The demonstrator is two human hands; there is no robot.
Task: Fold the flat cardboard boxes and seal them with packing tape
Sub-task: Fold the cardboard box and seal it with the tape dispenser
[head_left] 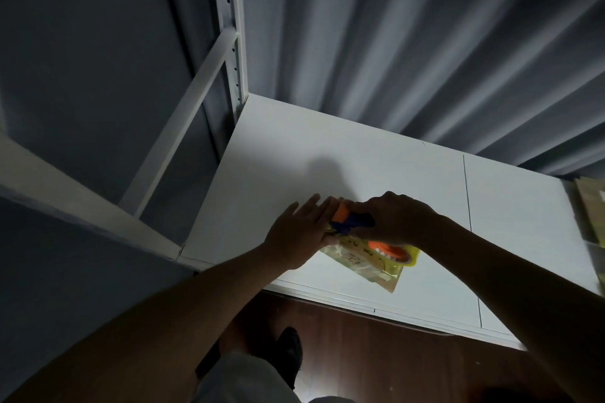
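**Both hands on the box at the shelf's front**

The box lies flat on the white shelf, close to its front edge and left of the middle, its near corner pointing toward the person. Its top face shines with yellowish tape and bears some print that is too small to read.

On the box sits the tape gun, blue and orange, with an orange roll showing at its near end just under the right wrist. The right hand comes in from the right, knuckles up, fingers curled down over the gun and clenched round it. The forearm runs back to the lower right corner, elbow out of view.

The left hand lies just left of the gun, palm down, fingers straight and together, pressing on the box's far left end; it grasps nothing. Its forearm stretches back to the lower left.

More cardboard lies at the shelf's far right. A white frame stands at the left, a grey curtain hangs behind, and a dark shoe rests on the brown floor below.
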